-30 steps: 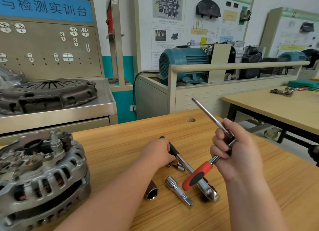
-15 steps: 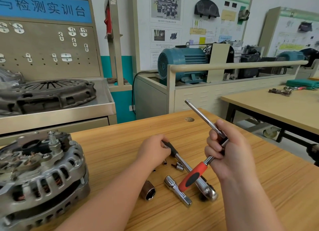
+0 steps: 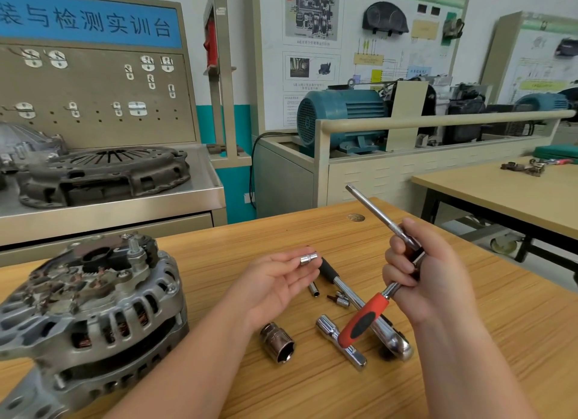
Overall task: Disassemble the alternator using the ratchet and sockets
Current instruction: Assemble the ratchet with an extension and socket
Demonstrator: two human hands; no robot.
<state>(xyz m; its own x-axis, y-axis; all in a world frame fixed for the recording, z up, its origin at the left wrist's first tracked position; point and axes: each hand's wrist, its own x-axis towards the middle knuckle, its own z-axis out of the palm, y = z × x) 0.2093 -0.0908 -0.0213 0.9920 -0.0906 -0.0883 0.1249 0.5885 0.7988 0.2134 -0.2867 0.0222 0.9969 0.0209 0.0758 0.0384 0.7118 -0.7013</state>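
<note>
Over table (image 3: 219,256): socket (image 3: 309,258) in left grip (image 3: 278,281)

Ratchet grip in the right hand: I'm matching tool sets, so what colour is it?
Orange-red grip with a black inlay, seen best in the head view.

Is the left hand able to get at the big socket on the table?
Probably yes: the big socket lies uncovered near the left hand, though that hand holds a small socket.
</note>
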